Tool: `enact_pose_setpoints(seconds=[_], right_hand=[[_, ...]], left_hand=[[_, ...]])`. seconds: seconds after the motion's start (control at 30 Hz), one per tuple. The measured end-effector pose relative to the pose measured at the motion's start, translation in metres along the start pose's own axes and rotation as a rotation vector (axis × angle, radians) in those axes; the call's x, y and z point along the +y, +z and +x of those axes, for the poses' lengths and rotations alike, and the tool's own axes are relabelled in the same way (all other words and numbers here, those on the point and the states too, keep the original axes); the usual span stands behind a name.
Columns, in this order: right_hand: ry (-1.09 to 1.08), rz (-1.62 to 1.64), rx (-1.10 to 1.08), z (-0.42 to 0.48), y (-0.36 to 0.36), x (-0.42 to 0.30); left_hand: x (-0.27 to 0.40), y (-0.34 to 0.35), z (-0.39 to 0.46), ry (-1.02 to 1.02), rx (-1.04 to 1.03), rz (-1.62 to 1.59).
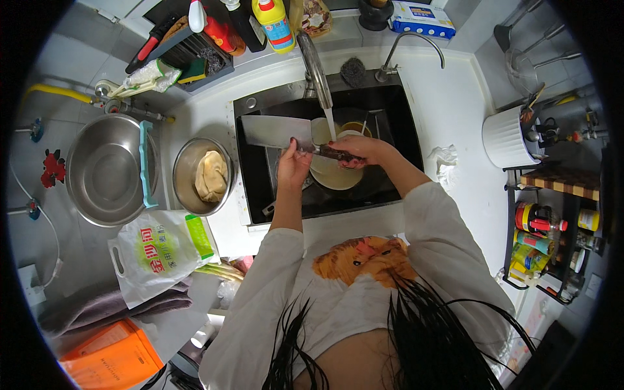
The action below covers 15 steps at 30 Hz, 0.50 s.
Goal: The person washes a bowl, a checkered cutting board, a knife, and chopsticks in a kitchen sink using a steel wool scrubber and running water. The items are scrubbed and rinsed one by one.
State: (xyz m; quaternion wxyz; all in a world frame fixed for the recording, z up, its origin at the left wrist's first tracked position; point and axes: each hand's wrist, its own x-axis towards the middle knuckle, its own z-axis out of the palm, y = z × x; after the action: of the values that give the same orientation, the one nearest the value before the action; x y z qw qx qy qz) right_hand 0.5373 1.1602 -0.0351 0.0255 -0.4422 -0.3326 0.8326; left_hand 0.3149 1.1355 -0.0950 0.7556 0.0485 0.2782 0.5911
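A broad-bladed Chinese cleaver lies across both my hands above the black sink, its blade towards the left. My right hand is wrapped around the dark handle. At the heel of the blade, my left hand pinches the cleaver, thumb on top. Water runs from the tall faucet in a stream that falls just beside the right hand. Under the hands sits a pale round bowl, partly hidden by them. Behind it is a brownish cup or bowl with a light utensil handle.
To the left, a steel bowl holds a lump of dough, beside a large steel basin and a flour bag. A steel-wool scrubber and small faucet stand behind the sink. Crumpled white tissue lies right.
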Motion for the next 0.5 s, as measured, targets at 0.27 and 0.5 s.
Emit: enact_pose_setpoints(seconds=[0.27,0.5], right_hand=[[-0.392,-0.979,0.808,-0.074,0.008,0.037],[-0.488,-1.059,0.987,-0.136,0.012,0.040]], left_hand=[[-0.022,0.021,-0.018,-0.177,0.065,-0.373],[-0.069,0.017,-0.008,-0.204,0.273,-0.116]])
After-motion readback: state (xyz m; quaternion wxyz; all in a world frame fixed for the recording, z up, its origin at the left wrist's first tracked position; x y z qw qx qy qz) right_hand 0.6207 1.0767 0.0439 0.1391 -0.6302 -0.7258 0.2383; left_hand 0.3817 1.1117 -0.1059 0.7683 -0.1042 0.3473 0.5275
